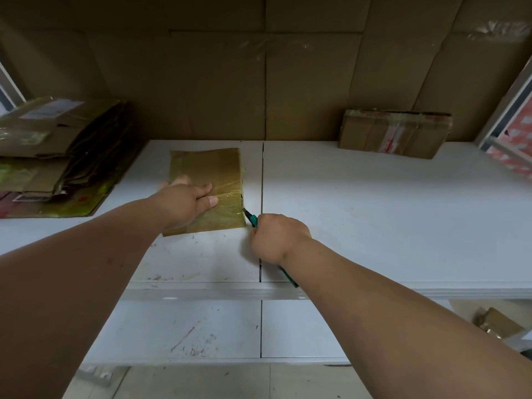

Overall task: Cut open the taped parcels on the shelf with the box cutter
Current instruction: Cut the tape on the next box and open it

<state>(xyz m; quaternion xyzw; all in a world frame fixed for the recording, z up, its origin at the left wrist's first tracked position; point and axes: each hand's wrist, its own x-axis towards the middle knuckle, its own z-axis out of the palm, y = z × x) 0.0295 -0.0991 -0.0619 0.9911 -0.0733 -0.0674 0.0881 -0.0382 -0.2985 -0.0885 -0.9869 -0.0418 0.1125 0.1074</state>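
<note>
1. Parcels in clear view on the white shelf number two: a flat taped parcel under the hands, and a second box-shaped parcel at about 2 o'clock from it, well apart, against the cardboard back wall. One stack of flattened cartons lies at 9 o'clock. One box cutter shows.
2. The flat parcel is brown, wrapped in glossy clear tape that wrinkles near its right edge. It lies near the shelf's middle, just left of the dark seam between the boards.
3. Its long axis runs from 6 to 12 o'clock, leaning slightly left at the far end.
4. The left hand presses flat on the parcel's near half, fingers together and pointing toward 3 o'clock.
5. The right hand is curled in a fist around the cutter's teal handle, just beside the parcel's near right corner.
6. The cutter points toward 11 o'clock, its dark tip touching the parcel's right edge; its rear end sticks out under the wrist.
</note>
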